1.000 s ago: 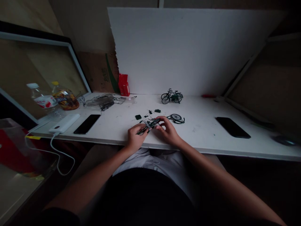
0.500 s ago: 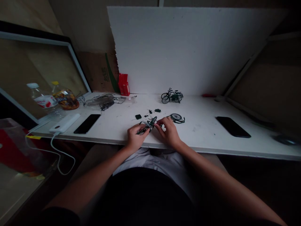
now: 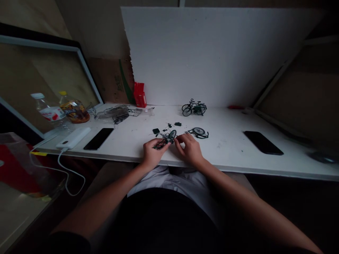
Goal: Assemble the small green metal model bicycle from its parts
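Observation:
A small model bicycle part with a spoked wheel [image 3: 172, 135] is gripped by my left hand [image 3: 153, 153] above the table's front edge. Close to its right side is my right hand [image 3: 191, 150], thumb and fingertips pinched together; what they hold, if anything, is too small to name. Behind my hands lie a dark green piece [image 3: 156, 131], another green piece [image 3: 178, 124] and several tiny dark parts. A loose wheel with a curved dark frame [image 3: 199, 131] rests just beyond my right hand. Farther back stand assembled model bicycles [image 3: 194, 108].
At the left are a phone [image 3: 99, 139], a white power bank [image 3: 73, 138] with a cable, two bottles [image 3: 74, 110] and clear packaging [image 3: 116, 113]. A red box [image 3: 140, 95] stands at the back. Another black phone [image 3: 263, 143] lies at the right.
The model part in my left hand has turned slightly, its wheel now facing the camera more. My right fingertips have moved slightly away from it.

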The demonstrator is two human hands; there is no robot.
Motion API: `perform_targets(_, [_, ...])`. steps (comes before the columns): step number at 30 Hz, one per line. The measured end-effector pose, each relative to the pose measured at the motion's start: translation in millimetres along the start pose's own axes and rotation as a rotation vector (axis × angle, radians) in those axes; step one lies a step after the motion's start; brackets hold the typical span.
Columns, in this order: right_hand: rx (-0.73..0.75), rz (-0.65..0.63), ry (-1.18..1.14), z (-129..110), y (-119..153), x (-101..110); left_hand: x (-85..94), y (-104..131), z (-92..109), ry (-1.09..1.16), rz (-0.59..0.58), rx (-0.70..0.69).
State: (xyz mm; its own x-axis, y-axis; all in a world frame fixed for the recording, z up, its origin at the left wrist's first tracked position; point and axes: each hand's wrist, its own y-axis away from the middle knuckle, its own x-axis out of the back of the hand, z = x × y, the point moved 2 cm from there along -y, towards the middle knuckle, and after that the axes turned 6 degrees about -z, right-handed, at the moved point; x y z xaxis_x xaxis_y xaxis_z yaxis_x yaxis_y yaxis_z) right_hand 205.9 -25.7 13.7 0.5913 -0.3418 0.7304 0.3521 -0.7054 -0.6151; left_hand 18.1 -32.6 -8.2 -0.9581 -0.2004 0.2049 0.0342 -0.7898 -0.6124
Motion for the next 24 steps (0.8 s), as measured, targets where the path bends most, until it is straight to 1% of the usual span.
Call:
perform_targets(6, [-0.009, -0.018, 0.057, 8, 0, -7, 0.1, 1, 5, 0.013, -0.038, -0.029])
perform_targets(10, [-0.061, -0.075, -0.021, 10, 1, -5, 0.1, 0, 6, 0.01, -0.037, -0.03])
perform_targets(12, [-0.048, -0.06, -0.065, 8, 1, -2, 0.0, -1, 6, 0.03, -0.02, -0.017])
perform_targets(14, [0.0, -0.011, -0.07, 5, 1, 0, -0.1, -1, 5, 0.052, -0.005, -0.001])
perform_targets(16, [0.043, 0.036, -0.04, 3, 0, -1, -0.3, -1, 4, 0.064, -0.005, 0.007])
perform_targets(18, [0.052, 0.055, 0.007, 4, 1, -3, -0.4, -1, 2, 0.059, -0.017, 0.003])
perform_targets(22, [0.017, 0.033, 0.092, 9, 2, -9, -0.5, 2, 0, 0.023, -0.059, -0.018])
perform_targets(24, [-0.001, 0.005, 0.095, 10, 3, -9, -0.8, 3, 0, 0.022, -0.07, -0.021])
